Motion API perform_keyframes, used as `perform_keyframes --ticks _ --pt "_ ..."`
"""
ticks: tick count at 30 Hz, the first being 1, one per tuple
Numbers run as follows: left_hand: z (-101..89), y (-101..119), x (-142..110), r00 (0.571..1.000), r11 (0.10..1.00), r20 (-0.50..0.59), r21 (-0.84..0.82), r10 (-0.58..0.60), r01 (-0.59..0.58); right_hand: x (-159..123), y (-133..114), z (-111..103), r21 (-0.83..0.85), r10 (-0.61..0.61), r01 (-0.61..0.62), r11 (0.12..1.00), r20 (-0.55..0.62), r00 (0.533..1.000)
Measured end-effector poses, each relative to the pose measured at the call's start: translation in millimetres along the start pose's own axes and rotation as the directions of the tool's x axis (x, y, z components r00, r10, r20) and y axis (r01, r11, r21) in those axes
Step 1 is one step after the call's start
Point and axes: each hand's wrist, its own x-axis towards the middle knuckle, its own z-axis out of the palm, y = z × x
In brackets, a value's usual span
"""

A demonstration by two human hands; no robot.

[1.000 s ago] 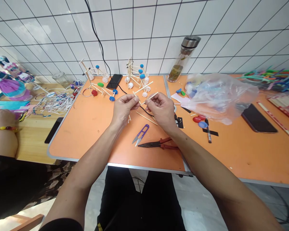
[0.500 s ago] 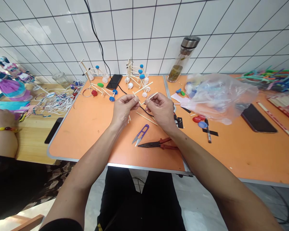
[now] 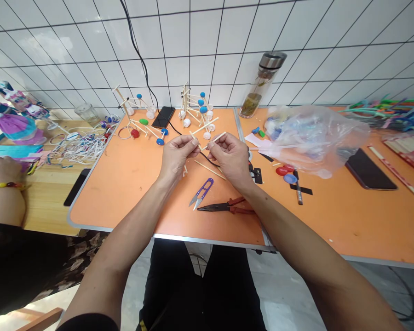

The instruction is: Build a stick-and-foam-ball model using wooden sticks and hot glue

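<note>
Fingertips of my left hand [image 3: 178, 154] pinch a thin wooden stick [image 3: 192, 134] whose end pokes up above the thumb. My right hand [image 3: 230, 157] is closed on another wooden stick [image 3: 220, 137], which slants up to the right and down towards the left hand. The two hands nearly meet over the orange table, and a longer stick [image 3: 206, 125] shows just beyond them. Loose sticks [image 3: 210, 170] lie below the hands. Nearer to me are purple thread snips [image 3: 203, 191] with open blades and red-handled needle-nose pliers [image 3: 216, 207], partly under my right forearm.
Stick frames with coloured caps [image 3: 143, 122] stand at the back beside a phone [image 3: 163, 117]. A glass bottle [image 3: 260, 87] leans near the wall. Rightward are a plastic bag [image 3: 317, 142], a pen [image 3: 298, 188] and another phone [image 3: 370, 170]. Another person's hand [image 3: 4, 171] is at left.
</note>
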Motion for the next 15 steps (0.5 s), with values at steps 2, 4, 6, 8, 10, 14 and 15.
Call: perform_keyframes --ticks 2,4,6,8,10,14,15 --pt "-0.4 0.1 -0.2 1.000 1.000 -0.001 0.004 0.000 0.000 -0.1 -0.4 -0.2 -0.003 -0.003 0.003 1.000 0.003 1.000" --pt "-0.8 -0.2 -0.1 1.000 1.000 0.005 -0.002 0.002 -0.002 -0.3 -1.0 -0.4 -0.019 -0.001 0.001 1.000 0.001 1.000" --pt "-1.2 -0.7 0.1 1.000 1.000 0.011 -0.009 0.005 -0.004 -0.5 -1.5 -0.5 -0.037 0.005 -0.005 0.999 -0.005 1.000" --pt "-1.3 -1.1 0.3 1.000 1.000 0.014 -0.011 0.007 -0.007 -0.7 -1.8 -0.5 -0.044 0.009 -0.009 0.999 -0.009 1.000" --pt "-1.2 -1.2 0.3 1.000 1.000 0.017 -0.007 0.009 -0.008 -0.9 -1.9 -0.5 -0.045 0.008 -0.008 0.999 -0.008 1.000" --pt "-0.8 -0.8 -0.3 1.000 1.000 0.012 0.004 0.008 -0.008 -1.0 -1.3 -0.3 -0.048 0.011 -0.011 0.999 -0.004 1.000" --pt "-0.6 -0.7 -0.5 1.000 1.000 0.011 0.006 0.007 -0.007 -0.9 -1.0 -0.2 -0.044 0.008 -0.009 0.999 -0.005 1.000"
